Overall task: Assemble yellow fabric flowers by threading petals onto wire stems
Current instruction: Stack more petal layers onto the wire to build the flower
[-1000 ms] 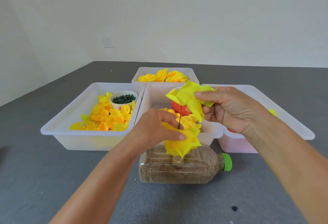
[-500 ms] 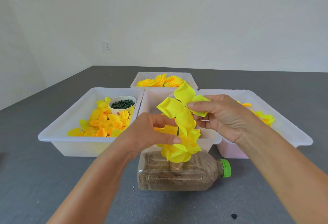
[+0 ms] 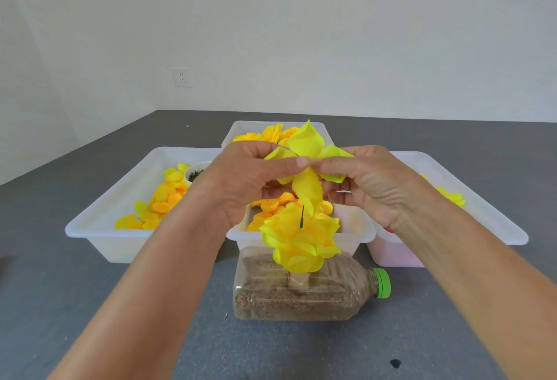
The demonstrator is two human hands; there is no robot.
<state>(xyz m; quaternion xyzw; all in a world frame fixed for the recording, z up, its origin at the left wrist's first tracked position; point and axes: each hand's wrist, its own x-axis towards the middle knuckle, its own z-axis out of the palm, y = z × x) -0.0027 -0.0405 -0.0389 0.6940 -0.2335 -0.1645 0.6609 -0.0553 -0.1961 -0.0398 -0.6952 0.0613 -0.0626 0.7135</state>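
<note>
Matt fabric petals [image 3: 306, 144] (translucent plastic bins [image 3: 99, 230])

No readable text anywhere.
The bottle [image 3: 297, 292], the bins [image 3: 99, 230] and the wall socket [image 3: 182, 77] carry no legible lettering.

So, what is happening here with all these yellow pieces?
A person is building a fabric flower. Both the left hand and the right hand pinch a yellow petal piece above a dark wire stem. The stem rises from petals already stacked over a sand-filled bottle. The held piece is not yet threaded.
</note>
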